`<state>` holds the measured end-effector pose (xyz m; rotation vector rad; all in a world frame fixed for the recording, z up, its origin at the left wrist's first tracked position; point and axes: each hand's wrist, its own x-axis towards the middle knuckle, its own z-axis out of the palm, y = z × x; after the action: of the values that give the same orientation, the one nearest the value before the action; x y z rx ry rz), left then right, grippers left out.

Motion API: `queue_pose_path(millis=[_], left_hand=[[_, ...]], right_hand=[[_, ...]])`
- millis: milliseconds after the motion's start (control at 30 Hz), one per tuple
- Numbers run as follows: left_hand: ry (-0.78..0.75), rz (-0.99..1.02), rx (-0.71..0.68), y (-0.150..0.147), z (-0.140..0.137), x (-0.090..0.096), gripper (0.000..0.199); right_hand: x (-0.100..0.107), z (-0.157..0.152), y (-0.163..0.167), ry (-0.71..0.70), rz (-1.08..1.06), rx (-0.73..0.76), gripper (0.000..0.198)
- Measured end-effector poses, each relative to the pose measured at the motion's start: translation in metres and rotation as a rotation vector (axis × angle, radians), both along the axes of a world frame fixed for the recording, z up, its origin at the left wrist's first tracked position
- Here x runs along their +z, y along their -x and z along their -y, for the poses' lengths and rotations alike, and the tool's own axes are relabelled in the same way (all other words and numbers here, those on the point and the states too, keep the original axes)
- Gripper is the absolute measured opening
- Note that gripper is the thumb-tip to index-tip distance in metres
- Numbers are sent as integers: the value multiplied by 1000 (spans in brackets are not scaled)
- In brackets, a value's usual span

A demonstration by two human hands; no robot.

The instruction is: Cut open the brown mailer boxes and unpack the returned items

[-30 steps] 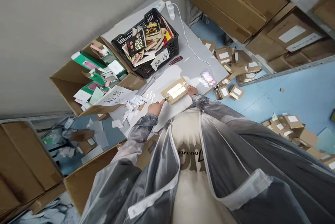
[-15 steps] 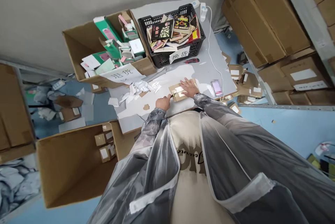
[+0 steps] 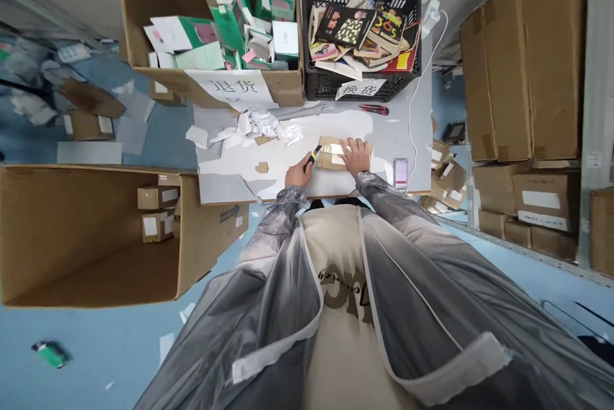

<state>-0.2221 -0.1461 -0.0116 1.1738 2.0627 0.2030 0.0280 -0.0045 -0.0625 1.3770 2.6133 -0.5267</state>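
Note:
A small brown cardboard parcel point(image 3: 328, 158) with a white label lies flat on the table near its front edge. My left hand point(image 3: 298, 173) is closed around a box cutter point(image 3: 313, 158) with a black and yellow handle, its tip at the parcel's left end. Flat on the parcel's right part rests my right hand point(image 3: 356, 157), fingers spread, covering some of the label. A phone point(image 3: 400, 174) with a lit screen lies to the right of my right hand.
Behind the parcel stand a black crate point(image 3: 326, 87) of books and a cardboard box point(image 3: 158, 80) of green and white cartons. A red and black cutter point(image 3: 374, 109) and torn paper scraps point(image 3: 254, 125) lie on the table point(image 3: 230, 173). A large open box point(image 3: 91, 298) stands at left.
The view has turned and shifted, so the table looks level. The box cutter has come away from the middle of the parcel to its left end. My right hand stays on the parcel.

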Motion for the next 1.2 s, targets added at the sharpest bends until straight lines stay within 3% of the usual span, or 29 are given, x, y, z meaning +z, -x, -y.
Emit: queue_pose_path(millis=[167, 367, 600, 700, 900, 1000, 1133, 1200], left_hand=[[4, -7, 80, -17, -2, -2, 67], [39, -24, 5, -13, -9, 3, 68], [200, -75, -113, -33, 46, 26, 73], [214, -87, -118, -38, 56, 33, 74], [206, -106, -97, -35, 47, 36, 74], [188, -71, -78, -33, 50, 33, 72], [208, -99, -73, -30, 49, 29, 71], [229, -142, -98, -26, 43, 28, 71]], right_hand=[[1, 2, 1, -55, 62, 13, 71], [2, 7, -1, -88, 75, 36, 70], [-2, -21, 13, 33, -79, -151, 74], [-5, -40, 18, 74, -154, -179, 79], [9, -49, -5, 136, -120, 55, 59], [17, -25, -18, 153, -134, 194, 58], [19, 19, -22, 296, -75, 483, 49], [17, 32, -21, 259, -63, 500, 54]])
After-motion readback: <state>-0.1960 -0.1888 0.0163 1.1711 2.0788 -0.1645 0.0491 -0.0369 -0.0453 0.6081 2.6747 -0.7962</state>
